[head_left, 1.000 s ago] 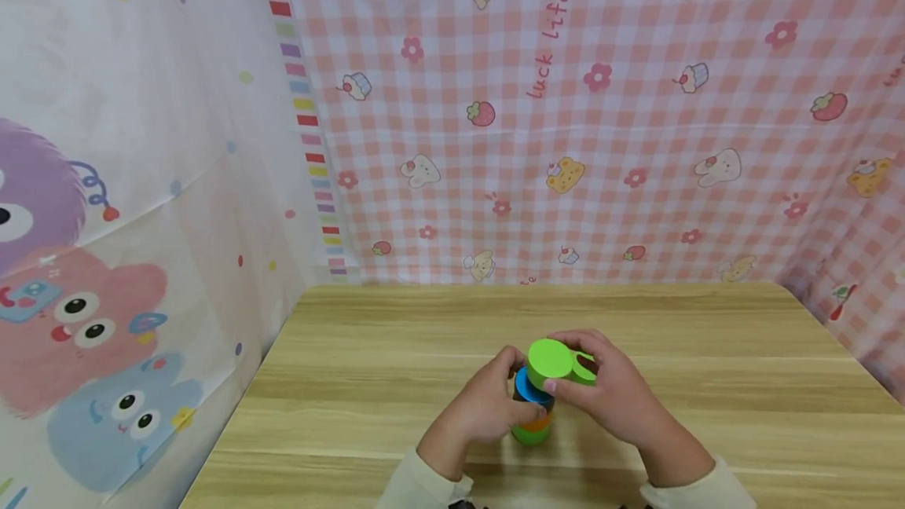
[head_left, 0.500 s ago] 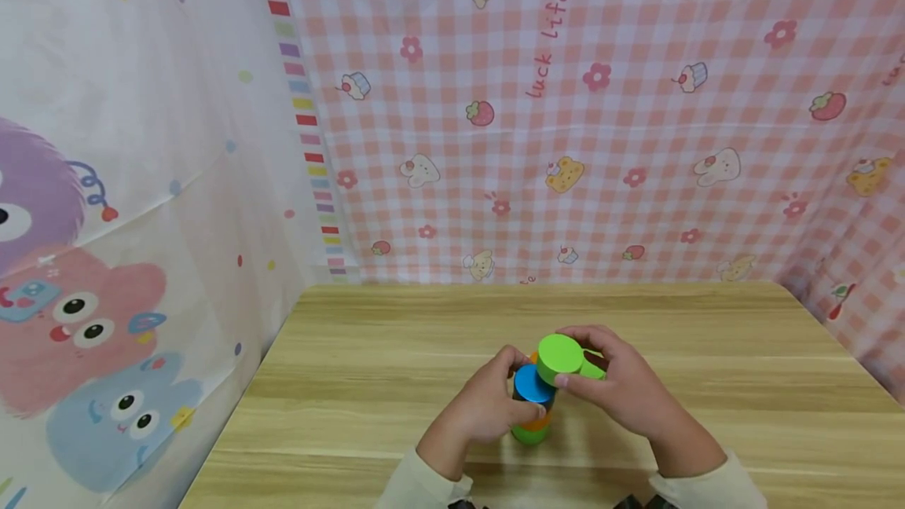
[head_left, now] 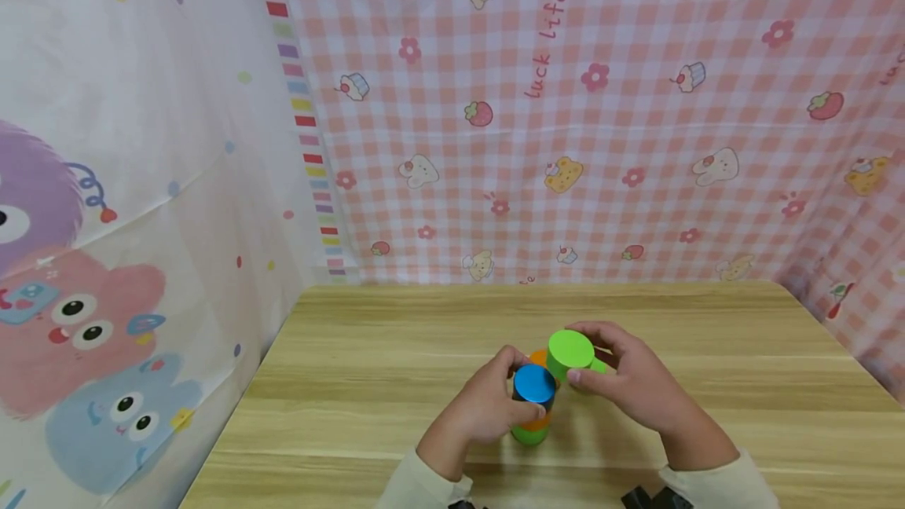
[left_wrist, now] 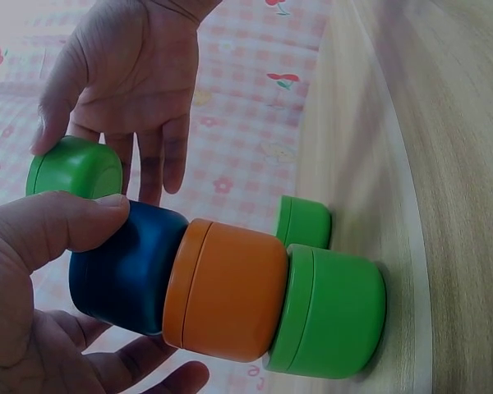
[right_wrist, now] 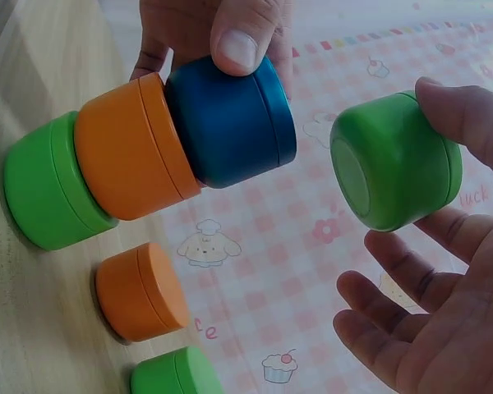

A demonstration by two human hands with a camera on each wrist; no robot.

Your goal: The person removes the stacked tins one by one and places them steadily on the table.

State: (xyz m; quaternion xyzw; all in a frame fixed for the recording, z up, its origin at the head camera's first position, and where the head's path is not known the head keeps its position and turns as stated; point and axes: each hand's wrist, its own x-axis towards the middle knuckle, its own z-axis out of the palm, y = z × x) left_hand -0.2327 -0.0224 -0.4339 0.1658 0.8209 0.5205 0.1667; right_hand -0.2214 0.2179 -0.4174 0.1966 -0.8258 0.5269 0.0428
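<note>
Stack of three jars, green, orange, blue jar (head_left: 533, 384) on top, stands near-centre on the worktop (head_left: 396, 352); left hand (head_left: 484, 403) grips blue jar, right hand (head_left: 629, 379) holds a lifted green jar (head_left: 571, 352) beside it.

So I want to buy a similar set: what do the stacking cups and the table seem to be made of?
The blue cup, orange cup and the green cup that the right hand holds look like smooth moulded plastic: even colour, rounded edges, soft sheen; painted wood can't be ruled out. The table shows pale wood grain, matte, possibly laminate.
</note>
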